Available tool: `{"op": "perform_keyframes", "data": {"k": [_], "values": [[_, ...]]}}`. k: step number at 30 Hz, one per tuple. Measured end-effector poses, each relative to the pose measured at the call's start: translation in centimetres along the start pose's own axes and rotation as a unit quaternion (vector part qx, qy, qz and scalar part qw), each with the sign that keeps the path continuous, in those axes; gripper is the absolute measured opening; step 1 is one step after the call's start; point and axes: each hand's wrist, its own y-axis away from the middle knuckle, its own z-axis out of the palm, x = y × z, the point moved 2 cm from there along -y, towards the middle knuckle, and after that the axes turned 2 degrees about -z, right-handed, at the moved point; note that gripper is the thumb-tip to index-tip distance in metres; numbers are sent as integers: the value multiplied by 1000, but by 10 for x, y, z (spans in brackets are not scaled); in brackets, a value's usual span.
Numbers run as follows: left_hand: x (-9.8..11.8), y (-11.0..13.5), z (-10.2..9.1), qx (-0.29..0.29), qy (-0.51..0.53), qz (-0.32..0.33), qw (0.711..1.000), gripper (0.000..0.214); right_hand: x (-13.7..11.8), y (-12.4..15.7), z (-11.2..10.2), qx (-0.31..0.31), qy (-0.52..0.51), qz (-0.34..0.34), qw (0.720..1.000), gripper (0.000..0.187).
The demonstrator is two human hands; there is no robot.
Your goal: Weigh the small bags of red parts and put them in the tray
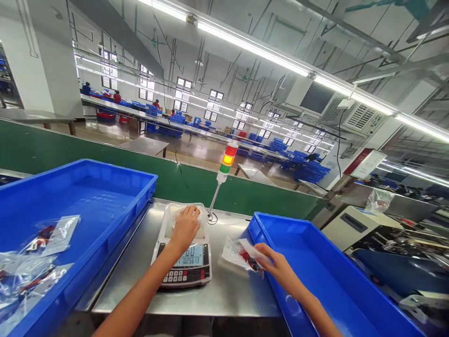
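Where legible, scale display (pixel 188 255): 025613.

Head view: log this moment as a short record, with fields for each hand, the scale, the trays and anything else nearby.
Left hand: resting on a clear bag on the scale pan
Right hand: holding a clear bag of red and black pieces by the right blue tray
Scale: digital scale, display lit, on a steel bench
Other tray: left blue tray, holding more clear bags
Nearby: signal light behind the scale
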Motion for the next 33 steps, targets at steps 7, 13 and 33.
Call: {"op": "perform_keyframes", "data": {"k": [7,13,33], "values": [[-17,-40,-20,119,35,-133,983,15,-62,-60,19,38,-63,-85,994,33],[-60,-37,-127,285,28,-231,930,15,-94,-142,72,17,59,-214,975,36],[-71,16,-97,117,21,-103,987,28,108,-33,116,102,178,65,977,56]]}}
